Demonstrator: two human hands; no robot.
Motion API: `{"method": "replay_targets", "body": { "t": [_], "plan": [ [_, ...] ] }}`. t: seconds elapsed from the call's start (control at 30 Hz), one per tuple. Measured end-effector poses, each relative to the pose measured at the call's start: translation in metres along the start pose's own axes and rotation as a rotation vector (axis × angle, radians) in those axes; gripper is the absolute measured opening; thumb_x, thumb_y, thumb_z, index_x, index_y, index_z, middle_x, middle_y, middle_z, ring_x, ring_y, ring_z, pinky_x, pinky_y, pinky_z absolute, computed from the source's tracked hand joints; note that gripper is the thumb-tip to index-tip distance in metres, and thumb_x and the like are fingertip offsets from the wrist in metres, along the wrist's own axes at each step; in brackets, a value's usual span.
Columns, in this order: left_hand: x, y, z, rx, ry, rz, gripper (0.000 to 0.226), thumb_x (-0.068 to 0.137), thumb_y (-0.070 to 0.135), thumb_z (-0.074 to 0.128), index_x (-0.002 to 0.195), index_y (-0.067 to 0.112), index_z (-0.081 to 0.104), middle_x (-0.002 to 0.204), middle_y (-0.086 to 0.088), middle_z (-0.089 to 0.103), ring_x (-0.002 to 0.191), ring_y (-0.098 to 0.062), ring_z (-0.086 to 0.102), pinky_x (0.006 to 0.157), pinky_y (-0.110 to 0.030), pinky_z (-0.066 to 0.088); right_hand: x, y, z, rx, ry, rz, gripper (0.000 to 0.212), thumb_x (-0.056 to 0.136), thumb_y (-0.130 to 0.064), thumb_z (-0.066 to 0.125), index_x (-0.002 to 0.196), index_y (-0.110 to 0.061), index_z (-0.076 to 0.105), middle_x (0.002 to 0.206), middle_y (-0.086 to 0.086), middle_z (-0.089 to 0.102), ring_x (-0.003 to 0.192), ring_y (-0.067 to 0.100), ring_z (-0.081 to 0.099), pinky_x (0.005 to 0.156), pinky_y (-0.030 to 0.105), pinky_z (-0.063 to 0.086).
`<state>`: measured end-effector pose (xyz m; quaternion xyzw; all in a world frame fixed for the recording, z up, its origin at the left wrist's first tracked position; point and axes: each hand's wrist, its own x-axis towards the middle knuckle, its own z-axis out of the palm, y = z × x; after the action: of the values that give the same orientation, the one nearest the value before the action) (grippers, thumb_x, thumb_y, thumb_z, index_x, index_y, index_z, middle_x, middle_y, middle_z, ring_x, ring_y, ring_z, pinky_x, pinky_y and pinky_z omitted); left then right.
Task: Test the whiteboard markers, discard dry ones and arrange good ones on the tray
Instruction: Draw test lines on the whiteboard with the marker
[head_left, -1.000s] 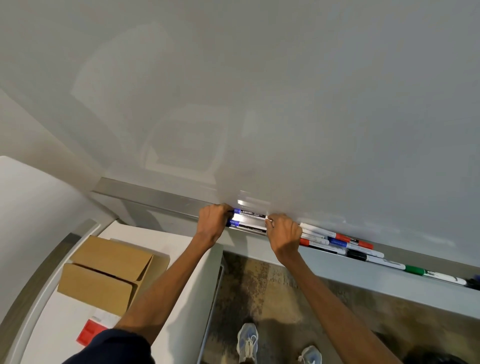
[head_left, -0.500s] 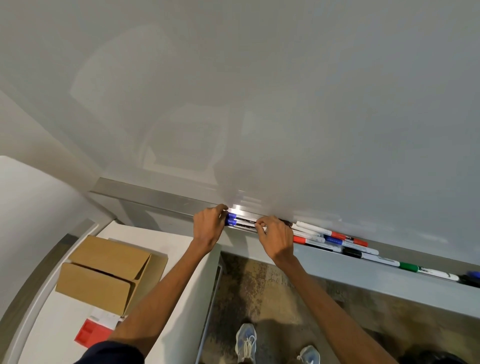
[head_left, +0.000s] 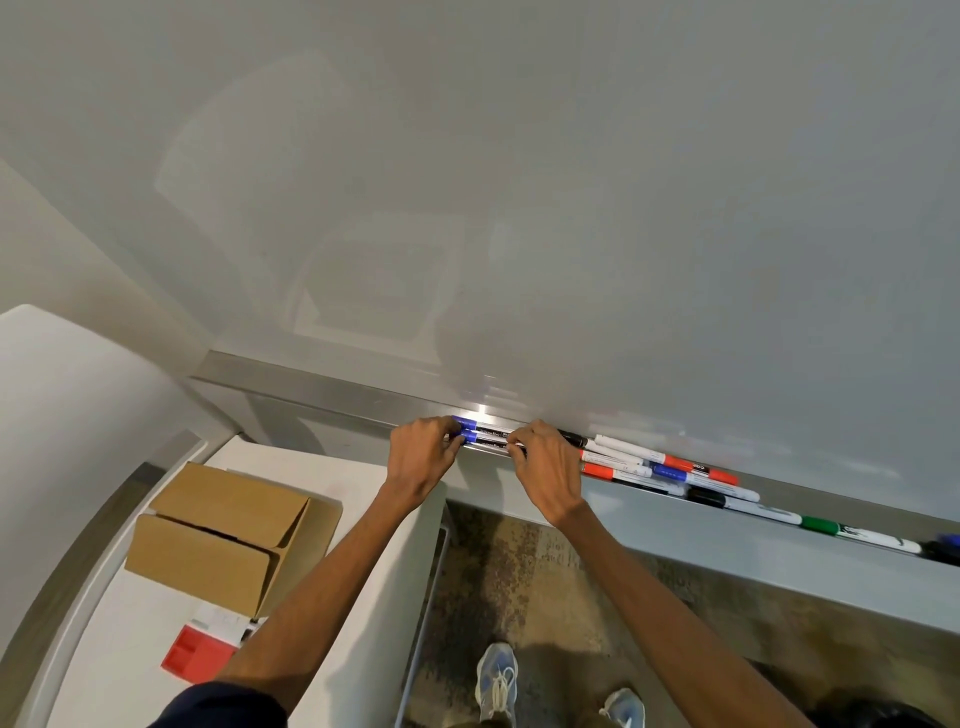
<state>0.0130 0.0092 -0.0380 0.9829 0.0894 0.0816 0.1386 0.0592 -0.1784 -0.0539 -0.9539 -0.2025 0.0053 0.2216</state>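
While the left grip and right grip pinch two blue-capped white markers on the narrow aluminium tray, one may roll over its front edge. Uneven pressure would cause it.

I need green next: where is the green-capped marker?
In the head view, the green-capped marker lies on the whiteboard tray at the far right, just past the black-capped marker, well clear of the right hand.

Print on the markers seems too blurred.
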Motion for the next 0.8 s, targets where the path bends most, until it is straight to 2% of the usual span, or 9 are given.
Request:
{"method": "replay_targets", "body": {
  "t": [0.13,0.23,0.37,0.53,0.7,0.8],
  "plan": [
    [0.002,-0.001,0.002,0.044,-0.061,0.019,0.026,0.094,0.037,0.062,0.113,0.022,0.07,0.1,-0.001,0.072,0.078,-0.02,0.067,0.061,-0.024,0.041,0.005,-0.002,0.004,-0.071,-0.032,-0.053,0.021,0.091,-0.017,0.07,0.111,-0.014,0.074,0.107,0.008,0.068,0.099,0.024,0.063,0.084,0.037,0.05],
    [0.005,0.001,0.004,0.063,-0.127,0.036,0.03,0.097,0.035,0.057,0.123,0.024,0.066,0.111,0.0,0.068,0.081,-0.018,0.066,0.063,-0.023,0.043,0.008,-0.002,0.006,-0.13,-0.084,-0.063,0.025,0.093,-0.018,0.066,0.117,-0.015,0.07,0.115,0.006,0.065,0.108,0.023,0.058,0.091,0.037,0.045],
    [0.007,0.0,0.003,0.085,-0.181,0.052,0.033,0.097,0.033,0.058,0.128,0.024,0.061,0.119,-0.002,0.064,0.086,-0.021,0.067,0.072,-0.028,0.051,0.006,-0.001,0.007,-0.125,-0.093,-0.064,0.025,0.091,-0.013,0.067,0.116,-0.012,0.067,0.117,0.008,0.064,0.109,0.024,0.056,0.09,0.038,0.043],
    [0.003,-0.004,0.001,0.054,-0.191,0.1,0.032,0.096,0.033,0.059,0.127,0.022,0.061,0.125,-0.004,0.058,0.086,-0.022,0.068,0.074,-0.031,0.053,-0.001,0.002,0.002,-0.111,-0.077,-0.071,0.023,0.095,-0.013,0.062,0.118,-0.01,0.065,0.118,0.008,0.062,0.108,0.025,0.055,0.09,0.039,0.042],
    [-0.001,0.001,-0.004,-0.009,-0.146,0.143,0.027,0.096,0.029,0.06,0.119,0.017,0.064,0.119,-0.002,0.061,0.08,-0.023,0.067,0.064,-0.026,0.044,-0.009,0.004,-0.006,-0.086,-0.062,-0.058,0.018,0.096,-0.014,0.06,0.113,-0.012,0.066,0.111,0.006,0.063,0.102,0.024,0.055,0.083,0.036,0.038],
    [-0.002,0.002,-0.005,-0.046,-0.136,0.18,0.025,0.097,0.033,0.055,0.115,0.018,0.064,0.114,0.001,0.063,0.078,-0.02,0.065,0.062,-0.027,0.049,-0.013,0.008,-0.01,-0.066,-0.086,-0.051,0.018,0.1,-0.017,0.053,0.115,-0.014,0.063,0.113,0.003,0.061,0.105,0.023,0.052,0.083,0.036,0.034]
  ]
}}
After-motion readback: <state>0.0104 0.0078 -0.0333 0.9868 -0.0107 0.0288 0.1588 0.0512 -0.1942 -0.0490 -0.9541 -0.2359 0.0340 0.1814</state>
